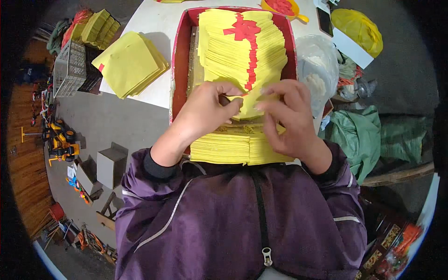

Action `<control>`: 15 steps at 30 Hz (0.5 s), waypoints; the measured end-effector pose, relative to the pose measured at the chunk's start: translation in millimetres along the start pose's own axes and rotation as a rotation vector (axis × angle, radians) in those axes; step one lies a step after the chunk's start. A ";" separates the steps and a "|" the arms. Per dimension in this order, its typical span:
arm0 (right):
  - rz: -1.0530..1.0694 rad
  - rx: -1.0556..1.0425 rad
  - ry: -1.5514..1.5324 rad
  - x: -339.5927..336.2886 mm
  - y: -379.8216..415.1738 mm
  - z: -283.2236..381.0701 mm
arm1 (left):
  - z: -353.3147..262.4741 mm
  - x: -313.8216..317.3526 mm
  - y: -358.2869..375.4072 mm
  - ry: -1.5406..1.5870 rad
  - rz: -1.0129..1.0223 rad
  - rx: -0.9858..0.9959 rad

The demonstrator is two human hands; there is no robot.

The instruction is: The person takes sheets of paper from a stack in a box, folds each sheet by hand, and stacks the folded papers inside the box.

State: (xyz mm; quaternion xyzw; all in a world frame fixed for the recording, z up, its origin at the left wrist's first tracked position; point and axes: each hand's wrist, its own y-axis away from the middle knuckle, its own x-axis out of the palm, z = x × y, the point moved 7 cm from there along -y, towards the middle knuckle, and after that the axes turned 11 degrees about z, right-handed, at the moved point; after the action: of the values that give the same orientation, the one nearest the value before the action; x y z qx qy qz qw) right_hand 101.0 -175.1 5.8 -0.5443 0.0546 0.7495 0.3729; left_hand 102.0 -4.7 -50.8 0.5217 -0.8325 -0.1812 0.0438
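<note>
My left hand (203,109) pinches the near edge of a yellow paper sheet (252,100), where a bit of red shows at the fingertips. Across from it, my right hand (291,116) hovers over the same sheet with curved fingers apart and nothing visible between them; its fingertips are slightly blurred. Beyond both hands, a fanned pile of yellow paper (219,51) with a line of overlapping red paper pieces (252,60) fills much of a red-rimmed box (177,65). Between my forearms, thick yellow paper stacks (219,150) lie against the near end of the box.
Loose yellow sheets (128,65) rest on the white table (156,16) at left. A yellow scoop (296,9) with red pieces stands at the back right, near a phone (325,22). A clear plastic bag (317,60) sits right of the box. Left on the floor is a crate (70,70).
</note>
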 end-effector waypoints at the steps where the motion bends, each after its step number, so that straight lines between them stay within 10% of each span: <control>1: 0.022 -0.001 0.007 2.2 0.8 2.6 | 2.3 -1.0 -0.6 0.001 -0.003 0.000; 15: 0.033 -0.009 0.035 12.9 -12.5 5.4 | -9.8 5.4 5.5 -0.147 0.012 0.033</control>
State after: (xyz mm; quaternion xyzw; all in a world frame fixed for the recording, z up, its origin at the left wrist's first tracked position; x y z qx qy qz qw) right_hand 102.9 -157.0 1.0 -0.5577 0.0669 0.7463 0.3570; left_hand 97.4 -9.8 -40.4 0.5026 -0.8394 -0.2051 -0.0248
